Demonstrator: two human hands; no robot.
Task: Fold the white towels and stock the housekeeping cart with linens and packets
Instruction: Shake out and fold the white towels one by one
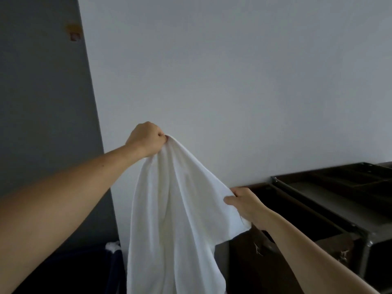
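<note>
A white towel (174, 209) hangs in the air in front of me, draping down past the bottom of the view. My left hand (146, 140) grips its top corner, raised high against the wall. Lower and to the right, my right hand (247, 205) pinches the towel's right edge. The dark housekeeping cart (318, 209) stands at the right, just behind my right hand, with its compartmented top tray (360, 177) in view.
A pale wall fills the background, with a grey panel (42, 102) on the left. A dark bin (101, 270) sits at the lower left with a bit of white linen (113, 246) at its rim.
</note>
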